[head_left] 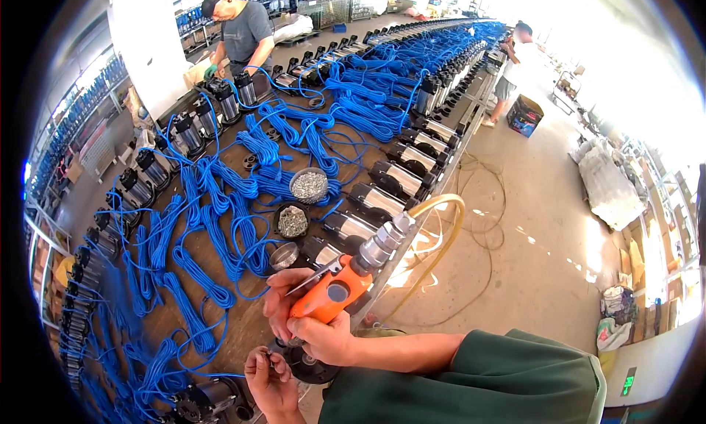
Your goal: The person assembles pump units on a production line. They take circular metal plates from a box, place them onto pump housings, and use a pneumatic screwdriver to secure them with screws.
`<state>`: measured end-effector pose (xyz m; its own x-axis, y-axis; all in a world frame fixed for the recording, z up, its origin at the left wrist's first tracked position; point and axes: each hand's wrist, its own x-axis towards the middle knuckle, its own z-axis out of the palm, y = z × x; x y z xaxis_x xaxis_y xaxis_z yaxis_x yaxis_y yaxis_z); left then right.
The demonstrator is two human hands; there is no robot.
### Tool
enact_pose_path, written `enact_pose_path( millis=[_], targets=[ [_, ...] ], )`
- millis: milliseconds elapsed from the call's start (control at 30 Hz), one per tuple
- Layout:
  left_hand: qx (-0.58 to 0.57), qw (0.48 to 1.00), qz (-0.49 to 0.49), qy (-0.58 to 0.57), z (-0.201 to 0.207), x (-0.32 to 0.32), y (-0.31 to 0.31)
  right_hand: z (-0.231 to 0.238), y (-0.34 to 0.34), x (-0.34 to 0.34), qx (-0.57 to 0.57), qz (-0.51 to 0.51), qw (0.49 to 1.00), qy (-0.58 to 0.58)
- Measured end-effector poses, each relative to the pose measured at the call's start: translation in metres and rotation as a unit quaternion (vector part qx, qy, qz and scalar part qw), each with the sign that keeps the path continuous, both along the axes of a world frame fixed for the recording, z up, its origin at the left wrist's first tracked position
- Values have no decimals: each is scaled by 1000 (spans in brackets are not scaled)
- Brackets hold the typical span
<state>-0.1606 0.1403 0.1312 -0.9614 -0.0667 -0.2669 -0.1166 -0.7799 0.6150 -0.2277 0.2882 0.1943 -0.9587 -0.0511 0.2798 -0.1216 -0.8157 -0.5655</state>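
Note:
My right hand (316,328) is wrapped around an orange air tool (334,291). A silver coupling (386,240) joins the tool to a yellowish air hose (457,211). Just below, my left hand (271,380) has its fingers curled together in a pinch; whatever they hold is too small to name. Beside both hands is a dark round pump part (312,367), partly hidden by them. Close by on the bench stand a bowl of small metal parts (292,222), another such bowl (309,186) and a metal bowl (284,255).
Bundles of blue cable (213,255) cover the brown bench (173,325). Silver-and-black pumps (397,178) line its right edge, and more pumps (154,166) line the left. One person (246,38) works across the bench, another (511,63) farther right. A black box (525,115) sits on the floor.

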Motion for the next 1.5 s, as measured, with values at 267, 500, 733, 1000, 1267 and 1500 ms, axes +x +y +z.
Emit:
enact_pose_path(
  millis=[267, 500, 733, 1000, 1267, 1500],
  targets=[
    [-21, 999, 18, -27, 1, -3, 4, -3, 5, -2, -33, 8, 999, 37],
    [-36, 995, -92, -20, 2, 8, -18, 6, -6, 4, -48, 10, 998, 27],
    [-492, 867, -80, 27, -23, -6, -20, -38, -9, 4, 174, -8, 982, 72],
    [-497, 862, 86, -52, -49, 12, -10, -73, -11, -9, 305, 12, 950, 63],
    [-490, 849, -53, -191, -73, 66, -14, -99, -16, -15, 386, 50, 920, 50],
    [-432, 890, 15, -145, -95, 69, -1, -96, -22, -10, 375, 69, 919, 102]
  ],
)
